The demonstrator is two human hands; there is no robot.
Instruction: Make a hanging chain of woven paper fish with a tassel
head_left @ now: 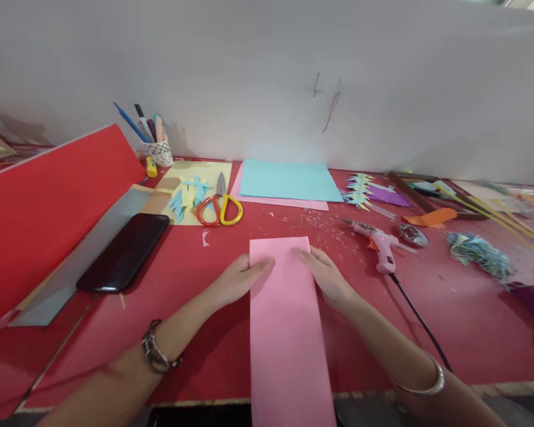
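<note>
A long strip of pink paper (287,332), which looks folded, runs from the middle of the table down past its front edge. My left hand (240,277) grips its left edge near the far end, thumb on top and fingers underneath. On the opposite edge, my right hand (327,276) pinches the paper the same way. The fingers under the sheet are hidden. Beyond the paper lie scissors (220,204) with one red and one yellow handle. A pink glue gun (380,243) rests to the right of my right hand.
A black phone (124,252) lies left, near a red board (53,207). Blue sheets (291,179) sit at the back, beside yellow paper (191,169) with cut scraps. A pen cup (161,153) stands by the wall. The glue gun's cord (420,320) crosses the right side.
</note>
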